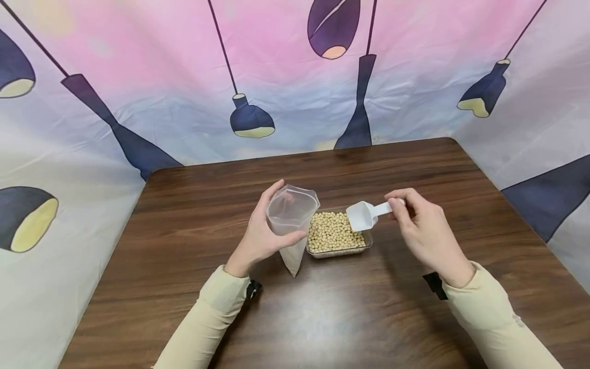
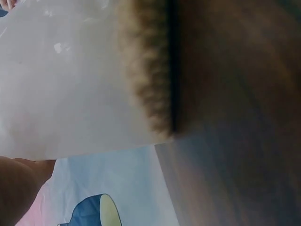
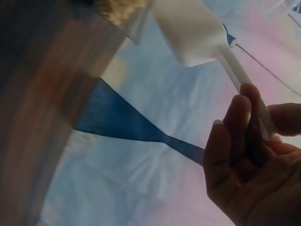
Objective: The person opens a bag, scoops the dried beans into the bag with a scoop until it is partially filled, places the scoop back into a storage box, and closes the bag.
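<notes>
In the head view, my left hand (image 1: 260,233) holds a clear plastic bag (image 1: 289,212) between thumb and fingers, its mouth spread and facing up. Along the bag's lower edge in the left wrist view runs a blurred beige, lumpy layer (image 2: 148,70). My right hand (image 1: 426,233) pinches the handle of a white scoop (image 1: 361,216), thumb against fingers. The scoop's bowl hangs over the right part of a clear plastic container (image 1: 341,252) of pale round soybeans (image 1: 332,230); no beans show in the bowl. The right wrist view shows the scoop (image 3: 193,33) from below.
A dark brown wooden table (image 1: 193,220) lies beneath both hands. Behind it and at its sides hangs a pink, blue and white cloth (image 1: 175,66) printed with dark lamps. Long cream sleeves (image 1: 221,297) cover both arms, with a black strap piece (image 1: 435,285) at the right wrist.
</notes>
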Tool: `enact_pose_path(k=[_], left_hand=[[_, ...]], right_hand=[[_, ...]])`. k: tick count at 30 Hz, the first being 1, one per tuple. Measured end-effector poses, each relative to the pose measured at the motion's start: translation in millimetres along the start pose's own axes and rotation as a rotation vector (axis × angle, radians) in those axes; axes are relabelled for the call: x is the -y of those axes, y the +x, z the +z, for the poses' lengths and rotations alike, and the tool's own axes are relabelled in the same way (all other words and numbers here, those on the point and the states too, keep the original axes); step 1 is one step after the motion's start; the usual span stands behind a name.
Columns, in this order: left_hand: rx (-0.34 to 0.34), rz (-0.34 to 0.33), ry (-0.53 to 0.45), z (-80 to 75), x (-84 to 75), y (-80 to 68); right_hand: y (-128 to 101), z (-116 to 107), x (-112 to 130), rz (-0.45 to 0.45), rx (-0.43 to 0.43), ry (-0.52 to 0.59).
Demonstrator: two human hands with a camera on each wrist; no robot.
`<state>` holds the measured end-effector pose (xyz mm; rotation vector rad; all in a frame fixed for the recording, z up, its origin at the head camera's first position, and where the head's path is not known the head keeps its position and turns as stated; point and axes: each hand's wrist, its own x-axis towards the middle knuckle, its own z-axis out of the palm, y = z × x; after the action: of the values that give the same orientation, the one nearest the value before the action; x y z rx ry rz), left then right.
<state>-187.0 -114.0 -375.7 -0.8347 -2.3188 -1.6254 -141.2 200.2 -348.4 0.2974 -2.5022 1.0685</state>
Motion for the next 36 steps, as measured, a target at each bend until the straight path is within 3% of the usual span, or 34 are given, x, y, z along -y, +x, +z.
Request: enact_pose_path(k=[5,12,15,20,23,30,33,36], left_hand=[[0.023,0.004,0.026,6.4,-14.9,-0.9],[-0.003,0.015,0.031,8.5,-13.8,-0.9],[-0.013,0.03,0.002,8.1,-10.8,-2.2],[-0.017,0.044,-0.04,10.2,-9.3,-5.3],[-0.013,0.045,-0.049,11.9,-6.5,-7.0],[-0.011,0.047,-0.03,14.1,30.5,-12.2],[-0.004,0.044,-0.026,14.8,29.9,-12.5],[-0.001,0.054,-0.043,15.3,19.3,-11.0]], right_hand=[[3.0,7.9,-20.7,0.097,0.09,0.044],[8.2,18.3,-44.9,0.277,0.255,0.267],[8.9,20.6,-47.5,0.261,0.205,0.264],[7.2,20.6,-46.5,0.173,0.058,0.156],[3.4,25.0,-47.4,0.155,0.087,0.169],[-3.6,40.9,-54.5,0.226,0.204,0.369],[-6.7,47.2,-56.3,0.288,0.243,0.45],[-8.8,52.4,-56.8,0.324,0.268,0.505]])
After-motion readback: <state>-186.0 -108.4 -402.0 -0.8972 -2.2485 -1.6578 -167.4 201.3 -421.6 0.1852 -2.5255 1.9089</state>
